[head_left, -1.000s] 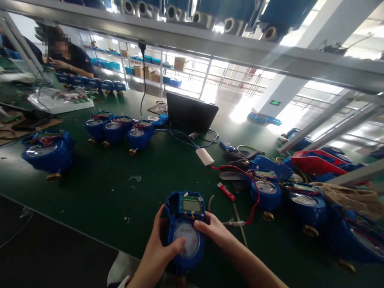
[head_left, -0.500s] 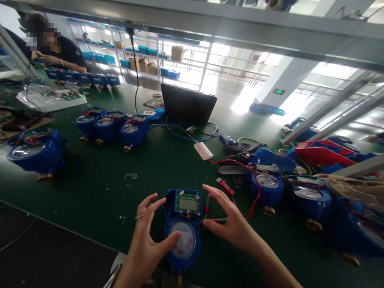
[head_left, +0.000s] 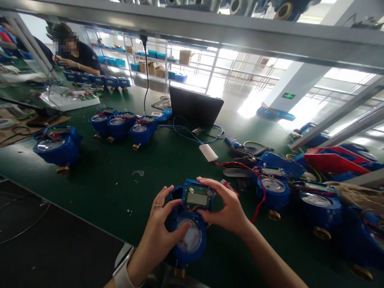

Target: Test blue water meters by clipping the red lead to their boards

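Observation:
A blue water meter with a round glass dial and a brass fitting sits in front of me at the table's near side. At its upper end is a blue display box with a green circuit board and a grey screen, slightly tilted against the meter body. My right hand pinches this box by its right side, fingers on top and thumb below. My left hand is closed around the meter's left side, its thumb over the dial and a fingertip at the box's left edge.
Several blue meters with exposed wires stand to the left, more to the right. A laptop, white adapter box and red cable lie beyond. A metal shelf beam crosses above. A co-worker sits far left.
My right hand has moved in from beside the meter and taken hold of the display box, which now sits tilted. My left hand has closed in on the meter. The view has shifted slightly left.

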### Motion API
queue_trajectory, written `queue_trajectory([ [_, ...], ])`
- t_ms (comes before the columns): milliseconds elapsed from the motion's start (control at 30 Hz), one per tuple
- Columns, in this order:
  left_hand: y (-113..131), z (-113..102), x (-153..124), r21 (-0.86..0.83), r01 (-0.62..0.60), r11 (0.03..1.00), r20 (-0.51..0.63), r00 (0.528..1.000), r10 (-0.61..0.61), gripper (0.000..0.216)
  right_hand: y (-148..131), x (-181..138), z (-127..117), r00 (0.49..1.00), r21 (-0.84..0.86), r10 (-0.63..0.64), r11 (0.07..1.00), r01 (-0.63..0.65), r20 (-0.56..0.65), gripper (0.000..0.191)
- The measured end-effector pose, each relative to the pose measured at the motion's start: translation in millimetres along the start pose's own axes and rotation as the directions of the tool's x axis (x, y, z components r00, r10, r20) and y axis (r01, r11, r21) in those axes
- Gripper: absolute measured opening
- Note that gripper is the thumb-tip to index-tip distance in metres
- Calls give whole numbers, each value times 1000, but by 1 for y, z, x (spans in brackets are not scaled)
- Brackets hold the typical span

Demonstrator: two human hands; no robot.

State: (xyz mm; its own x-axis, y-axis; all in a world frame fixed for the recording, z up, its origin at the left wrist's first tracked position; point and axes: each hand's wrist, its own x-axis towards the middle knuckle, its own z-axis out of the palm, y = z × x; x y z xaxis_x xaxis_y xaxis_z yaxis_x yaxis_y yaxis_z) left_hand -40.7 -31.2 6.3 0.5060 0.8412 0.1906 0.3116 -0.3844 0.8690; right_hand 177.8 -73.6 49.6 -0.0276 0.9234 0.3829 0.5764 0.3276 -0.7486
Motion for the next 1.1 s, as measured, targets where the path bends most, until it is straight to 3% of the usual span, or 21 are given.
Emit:
queue_trajectory([
  [167,7,5,18,9,-106,994,25,994,106,15,4,7,11,970,-133,-151,983,127,-189,65],
  [533,13,-5,19,-64,-24,998,4,1000,24,3,0,16,15,978,-86,67,993,-85,-197,53],
  [600,11,-7,21,-49,-42,998,-5,999,42,10,-2,18,17,978,-50,94,993,-105,-186,54],
  [767,6,-10,21,112,-127,986,-209,967,148,13,-3,22,17,966,29,193,981,-191,-170,53],
  [867,17,-9,12,169,-135,976,-328,926,185,13,-1,26,18,943,61,292,956,-286,-158,45],
  [933,30,-7,7,283,-213,935,-278,915,293,11,1,29,19,929,74,339,941,-331,-148,41],
  [1000,42,-3,6,476,-295,829,-117,913,392,13,2,32,21,922,81,361,932,-353,-136,42],
  [1100,51,6,15,632,-259,731,-14,939,345,13,0,34,24,917,76,377,926,-370,-134,43],
])
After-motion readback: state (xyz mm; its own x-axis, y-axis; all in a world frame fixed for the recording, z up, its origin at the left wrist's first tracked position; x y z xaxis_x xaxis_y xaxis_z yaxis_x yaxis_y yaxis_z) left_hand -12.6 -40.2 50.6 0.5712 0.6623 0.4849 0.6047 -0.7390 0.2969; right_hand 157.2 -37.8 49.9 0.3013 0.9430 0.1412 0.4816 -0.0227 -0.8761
